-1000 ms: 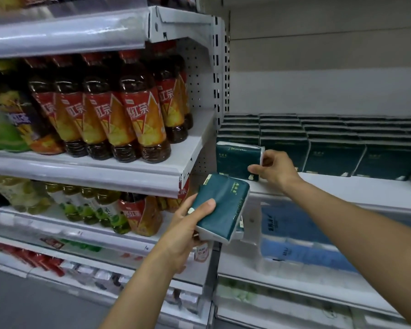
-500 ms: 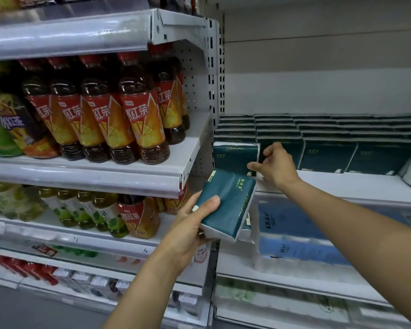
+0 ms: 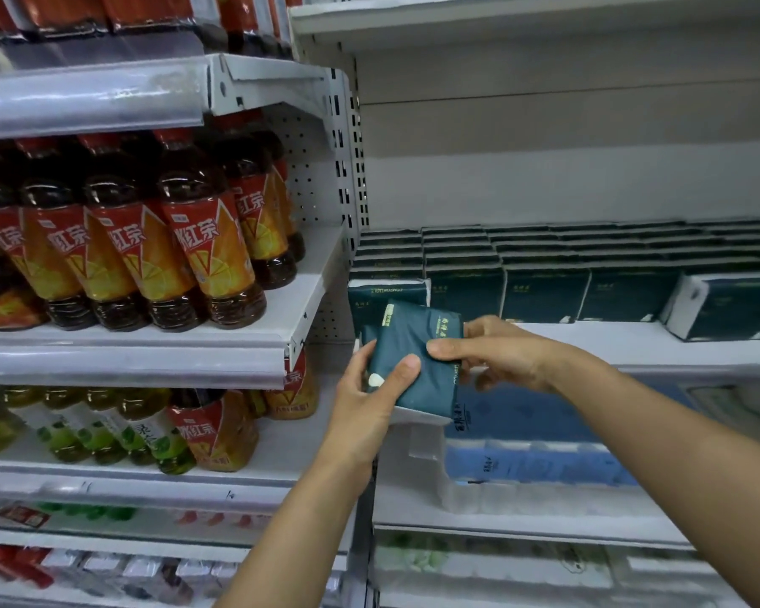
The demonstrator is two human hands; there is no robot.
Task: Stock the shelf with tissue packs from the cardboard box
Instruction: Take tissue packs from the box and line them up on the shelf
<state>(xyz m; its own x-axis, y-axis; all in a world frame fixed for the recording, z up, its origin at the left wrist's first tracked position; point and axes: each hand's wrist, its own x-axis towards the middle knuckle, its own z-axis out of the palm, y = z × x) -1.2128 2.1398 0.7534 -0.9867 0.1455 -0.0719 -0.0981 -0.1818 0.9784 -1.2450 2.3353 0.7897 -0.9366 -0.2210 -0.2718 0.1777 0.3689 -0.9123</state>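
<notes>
At the near edge of the white metal tissue shelf [image 3: 632, 344], both hands grasp one dark green soft plastic tissue pack [image 3: 417, 366], held in the air just in front of the shelf lip, left end of the bay. Left hand [image 3: 365, 397] grips the pack's lower left corner, thumb pressed across the front face, other fingers hidden behind. Right hand [image 3: 501, 353] pinches the pack's right edge, thumb on front, fingers curled round the back. Pack is tilted, long axis running from lower near to upper far, top end leaning toward the shelf, broad printed face toward the camera. Directly behind it stands a single upright green pack [image 3: 387, 296] at the front left of the shelf, touching or nearly so, cannot tell which. Rows of stacked dark green tissue packs [image 3: 545, 265] fill the shelf back and right; one pack [image 3: 729, 305] at far right sits skewed. Open slot looks to lie just right of the lone upright pack, so the held pack probably needs standing up and pushing far and slightly right; right hand is nearer that gap. Red-labelled tea bottles [image 3: 185, 239] stand on the left bay. Cardboard box not in view.
</notes>
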